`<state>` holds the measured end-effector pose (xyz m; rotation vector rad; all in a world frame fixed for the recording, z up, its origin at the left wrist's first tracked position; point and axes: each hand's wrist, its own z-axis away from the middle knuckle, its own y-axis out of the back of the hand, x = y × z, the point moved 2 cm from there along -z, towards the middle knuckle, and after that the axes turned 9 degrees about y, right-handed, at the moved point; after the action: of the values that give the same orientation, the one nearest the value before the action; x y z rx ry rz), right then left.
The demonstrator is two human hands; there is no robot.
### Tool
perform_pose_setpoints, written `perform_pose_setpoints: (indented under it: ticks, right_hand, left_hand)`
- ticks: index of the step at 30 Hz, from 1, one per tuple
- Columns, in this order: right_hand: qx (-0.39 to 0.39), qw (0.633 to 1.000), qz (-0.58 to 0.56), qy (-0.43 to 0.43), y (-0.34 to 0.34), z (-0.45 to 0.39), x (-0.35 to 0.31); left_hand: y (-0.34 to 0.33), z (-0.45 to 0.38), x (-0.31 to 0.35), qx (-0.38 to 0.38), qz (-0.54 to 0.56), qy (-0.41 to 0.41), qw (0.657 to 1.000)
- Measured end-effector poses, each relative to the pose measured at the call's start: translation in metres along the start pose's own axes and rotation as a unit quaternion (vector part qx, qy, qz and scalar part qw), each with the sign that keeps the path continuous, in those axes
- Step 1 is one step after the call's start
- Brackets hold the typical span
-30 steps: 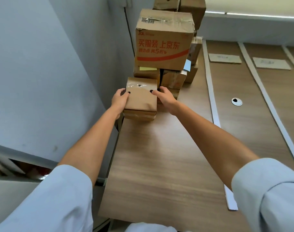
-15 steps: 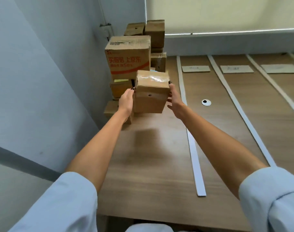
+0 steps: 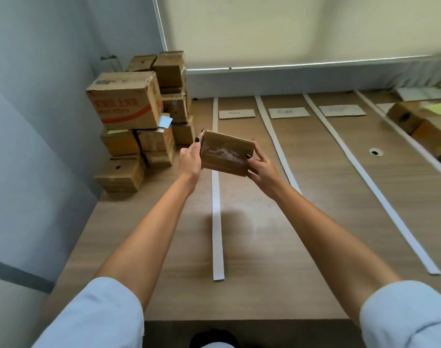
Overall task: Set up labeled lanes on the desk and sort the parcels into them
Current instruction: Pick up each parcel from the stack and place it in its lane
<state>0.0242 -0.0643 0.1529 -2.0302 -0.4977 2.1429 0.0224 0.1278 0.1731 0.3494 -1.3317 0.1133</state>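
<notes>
A small taped cardboard parcel (image 3: 225, 153) hangs tilted in the air above the wooden desk (image 3: 252, 247). My left hand (image 3: 190, 156) grips its left side and my right hand (image 3: 260, 167) grips its right side. A pile of brown parcels (image 3: 139, 126) stands in the desk's far left corner, topped by a large box with red print (image 3: 125, 101). White strips (image 3: 217, 202) divide the desk into lanes, and cardboard labels (image 3: 236, 113) lie at the far ends of the lanes.
Two more parcels with yellow notes (image 3: 423, 124) sit in a lane at the far right. A round cable hole (image 3: 375, 152) is in the desk. A grey wall runs along the left, a window blind across the back.
I lifted the parcel off the pile, carried it right and toward me, and tilted it. The view swung right, bringing more lanes and the right-hand parcels into sight.
</notes>
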Motion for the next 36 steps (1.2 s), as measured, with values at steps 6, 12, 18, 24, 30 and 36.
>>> perform_pose_setpoints:
  ticks: [6,12,18,24,30,36]
  right_hand:
    - [0.065,0.997,-0.026,0.038,0.047,0.002,-0.013]
    - [0.137,0.987,0.022,0.079,0.074,-0.015,-0.006]
    - [0.109,0.989,0.047,0.092,0.092,-0.050,-0.005]
    - [0.096,0.993,0.040,0.060,0.108,-0.073,0.005]
    - [0.106,0.993,0.025,0.052,0.149,-0.073,-0.005]
    - [0.106,0.990,0.058,0.066,0.238,-0.058,-0.037]
  left_hand:
    - [-0.052,0.014,0.004,-0.048,0.129,0.039,0.990]
    - [-0.087,-0.007,-0.002,-0.044,0.092,0.045,0.994]
    - [-0.104,-0.036,-0.027,-0.054,0.098,0.070,0.991]
    - [-0.122,-0.057,-0.029,-0.084,0.100,0.063,0.989]
    - [-0.165,-0.058,-0.024,-0.105,0.087,0.059,0.989]
    - [-0.254,-0.029,-0.014,-0.112,0.086,0.050,0.989]
